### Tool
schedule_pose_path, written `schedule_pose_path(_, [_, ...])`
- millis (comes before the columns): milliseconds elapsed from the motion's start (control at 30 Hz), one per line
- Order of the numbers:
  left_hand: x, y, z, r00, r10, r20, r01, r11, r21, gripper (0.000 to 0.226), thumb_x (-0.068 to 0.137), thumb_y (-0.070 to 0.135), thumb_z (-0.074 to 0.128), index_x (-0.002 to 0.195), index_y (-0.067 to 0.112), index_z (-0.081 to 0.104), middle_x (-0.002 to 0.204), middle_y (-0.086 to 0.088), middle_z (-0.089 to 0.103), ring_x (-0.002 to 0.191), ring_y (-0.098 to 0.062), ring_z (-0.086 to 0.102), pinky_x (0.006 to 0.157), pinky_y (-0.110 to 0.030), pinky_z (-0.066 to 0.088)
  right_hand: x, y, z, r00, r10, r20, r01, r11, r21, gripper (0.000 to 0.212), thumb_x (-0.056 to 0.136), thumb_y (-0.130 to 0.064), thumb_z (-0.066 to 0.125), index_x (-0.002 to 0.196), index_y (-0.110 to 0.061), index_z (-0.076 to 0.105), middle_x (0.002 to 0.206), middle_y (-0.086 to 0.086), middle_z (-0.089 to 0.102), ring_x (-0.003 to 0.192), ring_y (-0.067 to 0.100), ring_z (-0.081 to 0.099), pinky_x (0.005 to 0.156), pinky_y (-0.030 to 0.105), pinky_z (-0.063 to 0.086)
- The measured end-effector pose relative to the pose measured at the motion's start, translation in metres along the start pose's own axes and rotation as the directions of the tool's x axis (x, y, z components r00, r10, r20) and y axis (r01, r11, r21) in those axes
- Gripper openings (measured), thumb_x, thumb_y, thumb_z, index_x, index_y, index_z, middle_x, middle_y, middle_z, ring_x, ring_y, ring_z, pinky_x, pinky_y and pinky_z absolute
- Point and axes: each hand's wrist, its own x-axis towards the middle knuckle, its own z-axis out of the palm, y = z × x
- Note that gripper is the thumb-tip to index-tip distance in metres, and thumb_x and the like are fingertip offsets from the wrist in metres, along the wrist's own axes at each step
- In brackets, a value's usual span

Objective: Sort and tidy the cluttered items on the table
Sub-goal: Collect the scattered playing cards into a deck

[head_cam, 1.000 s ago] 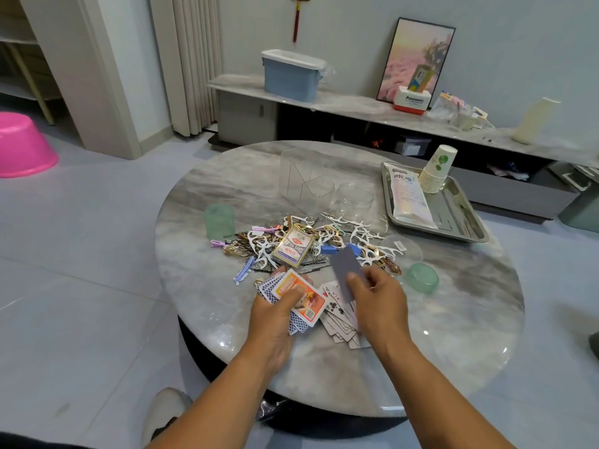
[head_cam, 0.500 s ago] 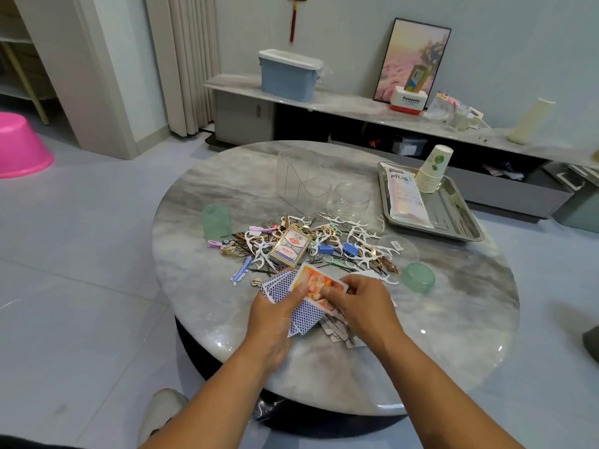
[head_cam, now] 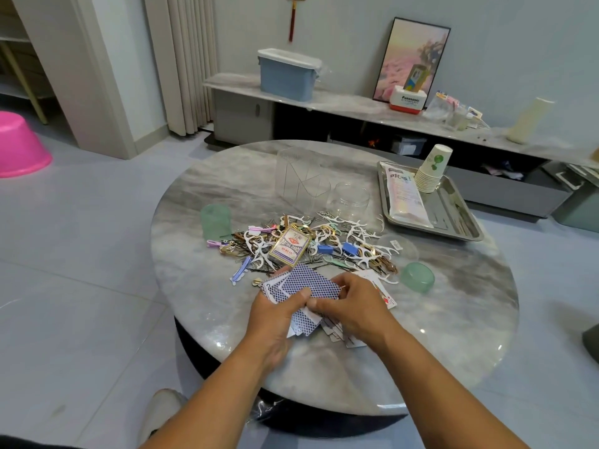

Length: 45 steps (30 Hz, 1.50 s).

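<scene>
the left hand [head_cam: 275,314] grips a fanned stack of blue-backed playing cards [head_cam: 299,285], thumb curled over the top of them, just above the near part of the round marble bench [head_cam: 453,319]. the right hand [head_cam: 351,306] meets it from the right, fingers curled and pinching the edge of the same stack. under and just right of the right hand lie more loose cards [head_cam: 387,298], some face up, flat on the bench.

just beyond both hands sits the card box [head_cam: 289,246], lying on a heap of white floss picks, hair clips and pins [head_cam: 353,241]. a pale green cup [head_cam: 215,220] stands beyond and to the left of the left hand; a green lid [head_cam: 417,277] lies just right of the right hand. farther off, past the heap, stand a clear container [head_cam: 303,179] and a clear jar [head_cam: 351,197]. far right of the hands, a metal tray [head_cam: 460,222] holds a stack of paper cups [head_cam: 432,170] and a flat packet [head_cam: 405,192].
</scene>
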Motion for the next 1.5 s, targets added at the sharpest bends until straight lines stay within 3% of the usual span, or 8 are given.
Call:
schedule_pose_path(300, [0.002, -0.003, -0.002, 0.999, -0.015, -0.035, 0.015, 1.0, 0.013, 0.041, 0.088, -0.009, 0.066, 0.126, 0.008, 0.064, 0.112, -0.017, 0.074, 0.101, -0.036, 0.072, 0.081, -0.05, 0.061, 0.001, 0.006, 0.002, 0.98, 0.113, -0.161, -0.08, 0.976, 0.201, 0.03, 0.098, -0.036, 0.066, 0.08, -0.013, 0.073, 0.053, -0.005, 0.06, 0.048, 0.011, 0.058, 0.053, 0.028, 0.046])
schedule_pose_path(400, [0.002, -0.004, 0.003, 0.995, -0.005, -0.101, 0.006, 1.0, 0.014, 0.034, 0.089, -0.01, 0.065, 0.119, 0.006, 0.067, 0.106, -0.017, 0.076, 0.096, -0.036, 0.074, 0.08, -0.052, 0.061, -0.003, 0.01, 0.002, 0.91, -0.23, -0.344, 0.156, 0.96, -0.231, 0.023, 0.103, -0.037, 0.054, 0.101, -0.026, 0.074, 0.077, -0.009, 0.064, 0.077, 0.016, 0.064, 0.066, 0.033, 0.045])
schedule_pose_path(567, [0.001, -0.002, 0.005, 0.996, 0.009, -0.094, -0.01, 1.0, -0.012, 0.028, 0.092, -0.004, 0.065, 0.118, 0.006, 0.069, 0.109, -0.019, 0.075, 0.101, -0.039, 0.071, 0.089, -0.061, 0.056, -0.011, 0.017, 0.023, 0.791, -0.61, -0.035, 0.303, 0.443, -0.844, 0.042, 0.102, -0.053, 0.037, 0.113, -0.029, 0.071, 0.109, 0.001, 0.06, 0.092, 0.027, 0.058, 0.07, 0.039, 0.044])
schedule_pose_path(667, [-0.001, 0.0, 0.002, 0.998, -0.004, -0.057, 0.002, 0.999, -0.036, 0.028, 0.096, 0.005, 0.061, 0.124, 0.007, 0.067, 0.113, -0.019, 0.073, 0.104, -0.038, 0.07, 0.089, -0.058, 0.056, -0.012, 0.007, 0.022, 0.912, -0.398, -0.097, 0.248, 0.726, -0.642, 0.044, 0.102, -0.059, 0.038, 0.125, -0.036, 0.067, 0.145, -0.003, 0.049, 0.127, 0.024, 0.051, 0.098, 0.041, 0.043])
schedule_pose_path(767, [-0.002, 0.002, -0.001, 1.0, -0.019, -0.019, 0.018, 0.998, -0.055, 0.029, 0.097, 0.012, 0.06, 0.126, 0.01, 0.065, 0.117, -0.021, 0.071, 0.106, -0.041, 0.069, 0.089, -0.059, 0.056, -0.01, -0.004, 0.013, 0.974, -0.152, -0.17, 0.129, 0.982, -0.136, 0.042, 0.09, -0.041, 0.073, 0.127, -0.036, 0.055, 0.117, -0.009, 0.065, 0.097, 0.009, 0.068, 0.082, 0.033, 0.055])
schedule_pose_path(967, [-0.004, 0.004, 0.0, 0.999, -0.033, -0.034, 0.029, 0.994, -0.102, 0.028, 0.099, 0.011, 0.058, 0.126, 0.005, 0.063, 0.116, -0.023, 0.071, 0.102, -0.036, 0.071, 0.077, -0.048, 0.062, 0.007, 0.005, 0.0, 0.948, 0.032, -0.316, -0.004, 0.996, 0.089, 0.048, 0.086, -0.022, 0.079, 0.128, -0.032, 0.058, 0.083, -0.008, 0.074, 0.075, 0.011, 0.073, 0.076, 0.044, 0.061])
schedule_pose_path(1200, [0.0, 0.0, -0.003, 0.997, -0.061, -0.044, 0.058, 0.996, -0.066, 0.032, 0.097, -0.011, 0.047, 0.122, 0.002, 0.064, 0.105, -0.019, 0.075, 0.092, -0.03, 0.074, 0.071, -0.04, 0.062, 0.008, 0.034, -0.019, 0.908, -0.049, -0.417, -0.184, 0.846, -0.501, 0.066, 0.083, -0.042, 0.079, 0.142, -0.031, 0.053, 0.129, 0.001, 0.062, 0.118, 0.026, 0.059, 0.096, 0.041, 0.05])
schedule_pose_path(1500, [-0.004, 0.001, 0.006, 0.996, 0.035, -0.079, -0.035, 0.999, 0.002, 0.035, 0.089, -0.007, 0.067, 0.12, 0.009, 0.066, 0.108, -0.014, 0.076, 0.099, -0.033, 0.073, 0.085, -0.048, 0.059, 0.005, 0.005, 0.003, 0.994, 0.025, -0.107, -0.011, 0.992, 0.126, 0.026, 0.082, -0.026, 0.085, 0.083, -0.007, 0.069, 0.064, 0.002, 0.065, 0.039, 0.001, 0.048, 0.046, 0.024, 0.04])
